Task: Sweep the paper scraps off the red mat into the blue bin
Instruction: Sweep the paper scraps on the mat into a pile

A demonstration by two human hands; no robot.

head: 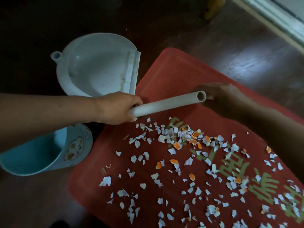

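On a dark wooden floor [189,30] lies a red mat [172,71] printed with gold characters. Torn paper scraps [181,139], mostly white with some orange, are scattered over its nearer half, thickest in a band across the middle. None have left the mat.

The left hand [115,107] has its fingers wrapped around one end of a hollow white tube [164,104], held low over the mat's bare far part. The right hand [220,92] reaches in just behind the tube's open end. Its fingers are partly hidden, so it is unclear whether they hold anything.

The tube looks like a handle, and sweeping seems not to have begun. To do this well, gather the scraps with short, low strokes toward the left edge. They are light and will likely flutter away under fast strokes. Any pan's lip should press flat against the mat so pieces cannot slide underneath.

A white dustpan [98,71] sits on the floor just off the mat's left edge, lip facing the mat, with a round socket [56,55] at its back. It holds no scraps. A blue bin [77,145] decorated with cartoon animals stands near the mat's left edge, below the left forearm. The visible part of its inside looks empty.
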